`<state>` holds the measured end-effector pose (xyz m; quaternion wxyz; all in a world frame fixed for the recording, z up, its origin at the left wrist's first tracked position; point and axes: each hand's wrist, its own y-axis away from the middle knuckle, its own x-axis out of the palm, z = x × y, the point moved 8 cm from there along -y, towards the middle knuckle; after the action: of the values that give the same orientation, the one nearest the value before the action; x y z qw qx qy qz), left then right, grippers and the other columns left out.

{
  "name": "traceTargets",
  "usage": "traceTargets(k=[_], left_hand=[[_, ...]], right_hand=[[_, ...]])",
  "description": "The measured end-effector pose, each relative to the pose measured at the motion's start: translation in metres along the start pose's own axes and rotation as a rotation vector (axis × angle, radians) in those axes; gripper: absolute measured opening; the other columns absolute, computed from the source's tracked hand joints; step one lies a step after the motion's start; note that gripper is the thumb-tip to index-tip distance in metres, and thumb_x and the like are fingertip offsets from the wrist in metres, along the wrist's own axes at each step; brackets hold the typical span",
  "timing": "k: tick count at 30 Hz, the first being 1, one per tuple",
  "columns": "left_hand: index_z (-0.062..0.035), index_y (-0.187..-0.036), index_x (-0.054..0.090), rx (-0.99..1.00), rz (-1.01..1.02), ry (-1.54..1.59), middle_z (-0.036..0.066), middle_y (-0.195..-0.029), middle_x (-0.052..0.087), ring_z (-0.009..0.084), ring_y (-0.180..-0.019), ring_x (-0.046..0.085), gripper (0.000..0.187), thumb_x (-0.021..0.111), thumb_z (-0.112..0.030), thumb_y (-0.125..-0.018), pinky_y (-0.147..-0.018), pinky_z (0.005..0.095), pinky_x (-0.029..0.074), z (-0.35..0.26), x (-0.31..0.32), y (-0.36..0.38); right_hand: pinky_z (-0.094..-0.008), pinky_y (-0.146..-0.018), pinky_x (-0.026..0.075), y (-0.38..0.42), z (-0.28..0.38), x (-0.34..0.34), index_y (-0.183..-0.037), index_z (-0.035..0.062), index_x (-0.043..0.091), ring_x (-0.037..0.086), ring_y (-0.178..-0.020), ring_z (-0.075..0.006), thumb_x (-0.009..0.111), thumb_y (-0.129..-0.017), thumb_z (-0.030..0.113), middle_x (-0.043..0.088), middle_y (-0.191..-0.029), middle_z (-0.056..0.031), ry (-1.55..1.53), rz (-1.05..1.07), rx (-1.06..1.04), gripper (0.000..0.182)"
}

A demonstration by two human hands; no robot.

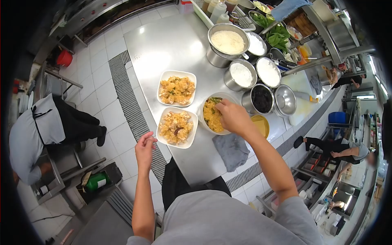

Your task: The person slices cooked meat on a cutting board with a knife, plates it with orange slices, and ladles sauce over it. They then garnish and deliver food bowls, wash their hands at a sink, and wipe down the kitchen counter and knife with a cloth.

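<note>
The right hand [233,117] reaches into a round white bowl [206,119] of yellow food with green pieces, at the middle of the steel bench [171,45]. Its fingers [220,107] are bunched together, tips down in the food at the bowl's twelve o'clock side; whether they pinch anything cannot be told. The forearm runs from five o'clock up towards eleven.

The left hand [145,148] hovers off the bench edge, fingers loosely curled and holding nothing, just beside the near plate [177,127] at its eight o'clock corner. That squarish white plate carries a heap of yellow food; its diagonal points roughly from seven o'clock to one. A far plate [177,88], filled alike, lies just beyond it at twelve o'clock, the two nearly touching.

A grey cloth [232,150] lies at the bowl's five o'clock. Steel pots [241,75] of white and dark contents stand at the bowl's one o'clock. Another person [36,134] bends at nine o'clock, well apart on the tiled floor.
</note>
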<state>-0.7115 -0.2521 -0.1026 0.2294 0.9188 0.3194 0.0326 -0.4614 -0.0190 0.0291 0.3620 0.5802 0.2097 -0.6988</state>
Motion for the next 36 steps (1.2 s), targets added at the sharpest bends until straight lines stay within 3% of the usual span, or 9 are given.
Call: traceTargets(k=[7,10,12,15,23,28,32,34,36], left_hand=[[0.0029,-0.124,0.064,0.01,-0.038,-0.031,0.004,-0.089,0.069,0.0072,-0.072,0.054,0.029,0.055,-0.01,-0.099,-0.067,0.0228,0.046,-0.008,-0.009,0.012],[0.0034,-0.124,0.063,0.017,-0.04,-0.012,0.004,-0.09,0.069,0.007,-0.072,0.054,0.029,0.055,-0.009,-0.099,-0.067,0.0225,0.046,-0.006,-0.01,0.011],[0.0037,-0.124,0.063,0.023,-0.048,-0.012,0.004,-0.09,0.069,0.0069,-0.073,0.054,0.029,0.055,-0.009,-0.1,-0.067,0.0225,0.046,-0.006,-0.013,0.011],[0.004,-0.124,0.063,0.022,-0.062,0.003,0.005,-0.091,0.069,0.0067,-0.073,0.054,0.029,0.055,-0.009,-0.1,-0.067,0.0224,0.046,-0.01,-0.015,0.015],[0.0039,-0.123,0.063,0.027,-0.051,-0.027,0.005,-0.09,0.07,0.0064,-0.073,0.055,0.029,0.055,-0.008,-0.098,-0.066,0.0221,0.046,-0.017,-0.011,0.013],[0.0031,-0.123,0.064,0.044,-0.067,-0.016,0.005,-0.091,0.07,0.0067,-0.073,0.055,0.028,0.055,-0.009,-0.1,-0.066,0.0223,0.046,-0.019,-0.02,0.014],[0.0027,-0.123,0.064,0.064,-0.089,-0.011,0.004,-0.091,0.07,0.0069,-0.073,0.055,0.027,0.055,-0.009,-0.1,-0.066,0.0227,0.046,-0.007,-0.029,0.011],[0.0026,-0.123,0.064,0.036,-0.088,0.016,0.004,-0.091,0.07,0.0069,-0.074,0.055,0.027,0.055,-0.008,-0.1,-0.067,0.0229,0.046,-0.003,-0.029,0.013],[0.0026,-0.123,0.064,0.039,-0.093,0.012,0.004,-0.091,0.07,0.007,-0.074,0.055,0.026,0.055,-0.008,-0.1,-0.067,0.0229,0.046,-0.006,-0.029,0.014]], right_hand=[[-0.0472,-0.076,0.057,-0.005,-0.002,-0.017,-0.117,0.0025,0.061,0.069,-0.091,-0.0366,0.062,-0.08,0.003,0.068,-0.101,-0.0183,-0.019,-0.082,0.066,0.038],[-0.0488,-0.082,0.056,-0.009,-0.01,0.009,-0.123,0.0036,0.061,0.068,-0.097,-0.0378,0.062,-0.079,0.004,0.069,-0.104,-0.0212,0.048,0.145,0.228,0.044],[-0.0475,-0.089,0.053,-0.003,-0.009,0.0,-0.125,-0.0009,0.062,0.067,-0.1,-0.0409,0.059,-0.081,0.004,0.071,-0.111,-0.0222,-0.242,0.166,0.257,0.044],[-0.0454,-0.095,0.051,0.007,-0.016,-0.029,-0.128,-0.0024,0.06,0.066,-0.104,-0.0419,0.059,-0.08,0.003,0.07,-0.113,-0.0252,-0.298,0.089,0.206,0.048],[-0.0494,-0.085,0.053,-0.025,-0.018,0.015,-0.104,-0.0022,0.071,0.067,-0.094,-0.0419,0.064,-0.083,0.006,0.07,-0.099,-0.0233,-0.06,0.063,0.08,0.023],[-0.0465,-0.076,0.056,-0.019,-0.019,-0.005,-0.085,0.0003,0.072,0.069,-0.084,-0.0392,0.065,-0.081,0.007,0.068,-0.09,-0.0203,0.01,0.04,0.126,0.011],[-0.0459,-0.075,0.056,-0.015,0.0,-0.061,-0.085,0.0021,0.074,0.069,-0.084,-0.0379,0.067,-0.082,0.009,0.068,-0.091,-0.019,-0.007,0.002,0.075,0.01],[-0.0446,-0.076,0.055,-0.026,0.011,-0.084,-0.094,0.0071,0.078,0.069,-0.083,-0.0339,0.073,-0.083,0.019,0.069,-0.092,-0.014,-0.071,-0.128,0.019,0.017],[-0.0449,-0.075,0.056,-0.059,0.029,-0.076,-0.089,0.0044,0.077,0.07,-0.082,-0.0357,0.071,-0.082,0.013,0.07,-0.091,-0.0162,-0.1,-0.131,-0.053,0.013]])
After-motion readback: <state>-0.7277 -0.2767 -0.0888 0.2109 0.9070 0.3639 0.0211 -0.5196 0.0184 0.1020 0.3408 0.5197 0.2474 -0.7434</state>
